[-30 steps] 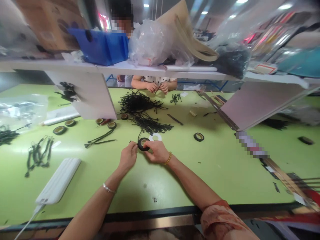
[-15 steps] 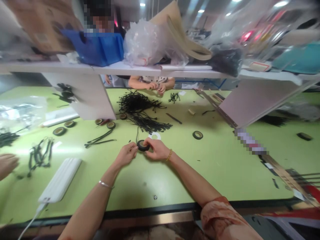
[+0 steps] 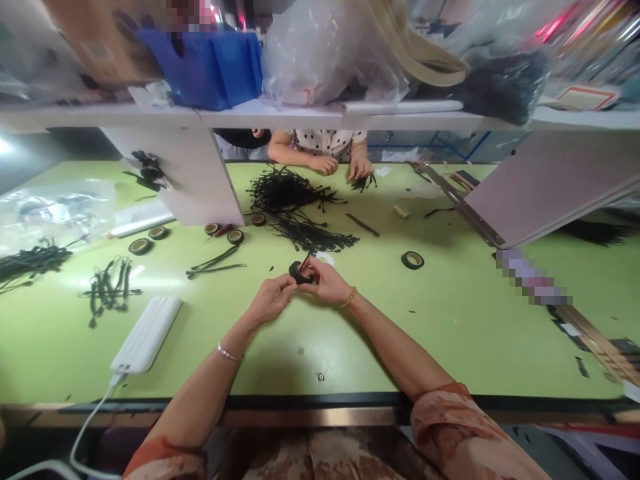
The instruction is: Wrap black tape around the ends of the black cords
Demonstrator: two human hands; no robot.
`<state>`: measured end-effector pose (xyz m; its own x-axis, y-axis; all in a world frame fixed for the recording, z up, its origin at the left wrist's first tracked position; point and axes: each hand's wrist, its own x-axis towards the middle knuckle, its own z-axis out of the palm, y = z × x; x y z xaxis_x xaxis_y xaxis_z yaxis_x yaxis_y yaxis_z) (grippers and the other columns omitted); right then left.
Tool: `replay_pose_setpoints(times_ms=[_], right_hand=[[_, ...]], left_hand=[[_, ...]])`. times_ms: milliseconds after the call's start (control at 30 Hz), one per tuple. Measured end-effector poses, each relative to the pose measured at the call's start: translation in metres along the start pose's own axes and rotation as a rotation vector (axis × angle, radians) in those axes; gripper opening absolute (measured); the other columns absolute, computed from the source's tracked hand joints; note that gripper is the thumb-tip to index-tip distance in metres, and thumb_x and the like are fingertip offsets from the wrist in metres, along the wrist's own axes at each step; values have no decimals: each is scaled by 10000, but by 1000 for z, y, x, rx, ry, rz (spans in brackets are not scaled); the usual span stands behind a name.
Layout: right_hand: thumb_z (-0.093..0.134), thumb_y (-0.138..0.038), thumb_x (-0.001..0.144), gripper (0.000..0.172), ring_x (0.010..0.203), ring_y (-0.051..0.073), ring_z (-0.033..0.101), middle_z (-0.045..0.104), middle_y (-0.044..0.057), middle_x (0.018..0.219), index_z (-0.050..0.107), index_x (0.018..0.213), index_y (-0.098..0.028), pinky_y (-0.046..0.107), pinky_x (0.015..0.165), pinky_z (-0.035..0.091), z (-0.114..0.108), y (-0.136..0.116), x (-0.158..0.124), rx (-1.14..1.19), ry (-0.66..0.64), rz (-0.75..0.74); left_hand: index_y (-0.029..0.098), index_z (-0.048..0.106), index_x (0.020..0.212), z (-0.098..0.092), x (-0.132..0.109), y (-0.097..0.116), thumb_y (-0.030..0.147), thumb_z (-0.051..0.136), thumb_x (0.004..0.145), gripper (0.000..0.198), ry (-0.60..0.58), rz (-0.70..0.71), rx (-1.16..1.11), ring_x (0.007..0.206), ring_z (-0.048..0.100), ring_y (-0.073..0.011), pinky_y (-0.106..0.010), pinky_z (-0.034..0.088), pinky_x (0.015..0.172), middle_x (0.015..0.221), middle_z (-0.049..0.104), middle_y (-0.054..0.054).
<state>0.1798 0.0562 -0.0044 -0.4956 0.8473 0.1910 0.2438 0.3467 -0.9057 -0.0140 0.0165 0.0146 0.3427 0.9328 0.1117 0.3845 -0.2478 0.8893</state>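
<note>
My right hand (image 3: 327, 281) grips a roll of black tape (image 3: 297, 271) above the green table, its thumb and fingers closed round the roll's right side. My left hand (image 3: 273, 297) pinches close against the roll's lower left edge. What its fingertips hold is too small to make out. Just behind the hands lies a white ring (image 3: 325, 259), partly hidden by my right hand. Beyond it a loose bundle of black cords (image 3: 317, 232) spreads out, with a larger heap of cords (image 3: 285, 190) farther back.
Another tape roll (image 3: 413, 260) lies to the right. Several rolls and looped black straps (image 3: 213, 263) are at left, near a white power bank (image 3: 147, 337) with its cable. A shelf (image 3: 300, 119) spans overhead on upright panels. Across the table a co-worker's hand (image 3: 360, 168) touches small cords.
The view has shifted, and the tape roll has tilted in my right hand. The co-worker's hands opposite have moved apart, one onto the small cords. Another person's hand at left has left view.
</note>
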Motion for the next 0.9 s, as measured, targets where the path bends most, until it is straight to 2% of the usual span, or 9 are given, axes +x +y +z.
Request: replay_pose_setpoints(times_ms=[67,133,233,333,433,533,667,900], right_hand=[[787,-389,653,526,546,86,449,638,-27,748,486,1039,-196,204,521,321,-2,4,0,225,-76,119],[791,-360,629,589,489,66,412,684,-15,798,467,1098,-209,190,472,283,-6,8,-1,418,-153,202],[725,-439,697,515,415,44,318,716,7,827,511,1105,-209,190,407,193,-12,12,0,660,-105,266],[635,-596,768,525,391,45,310,722,27,808,541,1096,-197,199,375,194,-17,11,0,803,-130,337],[778,-485,694,570,488,67,487,716,14,826,543,1125,-196,195,453,373,-17,7,-2,762,-186,326],[856,-316,617,603,626,120,624,713,-7,797,530,1110,-197,245,602,502,-17,4,-2,692,-135,288],[855,-248,583,598,678,148,667,724,-5,778,513,1071,-196,281,675,532,-20,2,-2,735,-3,231],[853,-291,588,604,661,161,656,712,-7,735,492,1065,-209,299,685,503,-21,-1,-5,706,-69,184]], left_hand=[[174,617,669,1,1,-2,325,541,834,236,8,-2,20,588,468,-115,-229,367,607,605,573,8],[177,683,718,1,2,-3,337,569,826,224,21,14,42,627,512,-131,-240,392,634,666,632,-17],[189,730,761,1,1,0,363,590,827,233,27,66,98,674,550,-155,-265,422,694,717,661,-50],[204,728,761,5,0,4,370,574,845,242,-62,107,193,730,555,-177,-291,433,775,735,659,-68],[213,711,763,14,0,3,344,561,853,218,-143,129,299,786,552,-195,-315,421,838,789,677,-81],[205,687,766,21,0,0,317,555,855,195,-148,132,383,807,555,-207,-328,410,851,818,677,-88],[186,654,735,23,-1,-2,313,531,872,224,-87,81,472,768,556,-210,-327,404,798,790,664,-97],[181,599,671,26,0,-1,274,505,865,235,-108,-137,665,616,521,-187,-282,310,610,668,620,-73]])
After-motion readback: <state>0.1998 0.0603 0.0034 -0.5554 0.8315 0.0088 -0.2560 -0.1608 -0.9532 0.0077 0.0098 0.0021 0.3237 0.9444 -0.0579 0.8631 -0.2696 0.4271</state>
